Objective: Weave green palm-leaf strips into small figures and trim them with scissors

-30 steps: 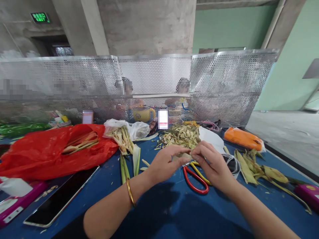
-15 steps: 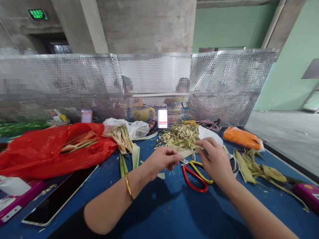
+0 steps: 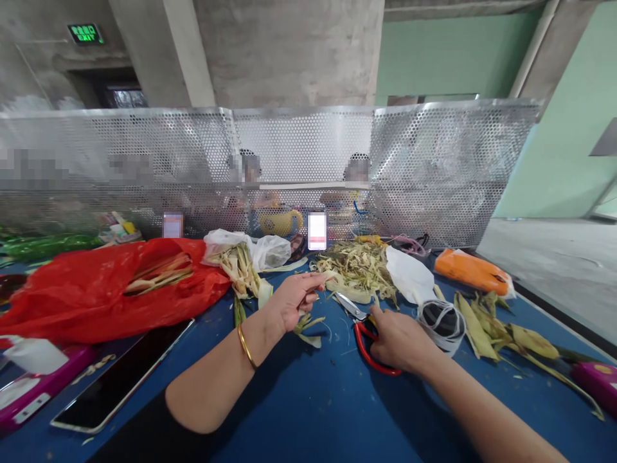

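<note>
My right hand (image 3: 400, 337) grips the scissors (image 3: 354, 310) by their red and yellow handles. Their metal blades point away to the left, just above or on the blue table; I cannot tell which. To the left, my left hand (image 3: 299, 299) is closed, thumb and fingers pressed together, and what they hold is hidden. Small strips of green and pale husk (image 3: 308, 328) show below its palm. Just beyond both hands lies a heap of shredded dry husk (image 3: 361, 267). Beside my right wrist sits a coil of white string (image 3: 441, 325).
A red plastic bag (image 3: 96, 296) with husks, a phone (image 3: 125, 379) and a white bottle (image 3: 36, 354) are on the left. On the right lie dried leaves (image 3: 482, 325) and an orange packet (image 3: 475, 271). A perforated metal screen (image 3: 424, 167) stands behind, with people beyond it.
My right hand has come down from a pinch above the table onto the scissors' handles. My left hand has shifted a little left and away from me.
</note>
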The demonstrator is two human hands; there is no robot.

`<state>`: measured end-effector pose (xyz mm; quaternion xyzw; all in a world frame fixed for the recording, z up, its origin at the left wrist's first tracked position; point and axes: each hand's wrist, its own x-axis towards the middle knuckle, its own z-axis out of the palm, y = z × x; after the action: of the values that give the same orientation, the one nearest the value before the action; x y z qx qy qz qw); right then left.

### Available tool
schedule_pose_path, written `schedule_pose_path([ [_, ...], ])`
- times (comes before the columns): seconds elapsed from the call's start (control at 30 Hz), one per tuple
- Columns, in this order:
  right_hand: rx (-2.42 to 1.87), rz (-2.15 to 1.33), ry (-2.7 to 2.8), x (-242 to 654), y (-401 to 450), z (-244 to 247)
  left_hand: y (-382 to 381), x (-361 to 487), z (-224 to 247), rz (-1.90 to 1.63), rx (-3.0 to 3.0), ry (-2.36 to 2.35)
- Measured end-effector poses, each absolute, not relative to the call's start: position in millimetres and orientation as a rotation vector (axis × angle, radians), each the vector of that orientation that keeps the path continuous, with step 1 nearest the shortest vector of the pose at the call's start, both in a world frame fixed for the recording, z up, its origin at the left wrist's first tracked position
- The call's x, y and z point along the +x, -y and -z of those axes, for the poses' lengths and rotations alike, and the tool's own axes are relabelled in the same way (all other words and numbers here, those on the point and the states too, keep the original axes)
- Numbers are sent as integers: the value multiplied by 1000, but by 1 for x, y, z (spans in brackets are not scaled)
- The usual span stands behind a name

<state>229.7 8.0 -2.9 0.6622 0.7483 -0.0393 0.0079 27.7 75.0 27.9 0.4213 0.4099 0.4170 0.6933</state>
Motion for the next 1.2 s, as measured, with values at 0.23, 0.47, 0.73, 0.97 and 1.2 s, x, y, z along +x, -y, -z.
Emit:
schedule_pose_path([
  [0.23,2371,1836,-2260,232,-12,-6,-83,22,-29,-1133,799,-968],
  [0.47,1728,3118,-2041,227,4,-16,-88,19,-28,-1251,776,-1064],
  [0.73,1362,3170,-1997,223,8,-12,-85,22,-25,-1206,885,-1064],
  [0.97,1681,2988,-2067,220,7,-14,-78,28,-17,-936,1055,-1022],
  [1.2,2195,2254,-2403,221,-2,-10,-80,29,-14,-950,1102,-1093],
])
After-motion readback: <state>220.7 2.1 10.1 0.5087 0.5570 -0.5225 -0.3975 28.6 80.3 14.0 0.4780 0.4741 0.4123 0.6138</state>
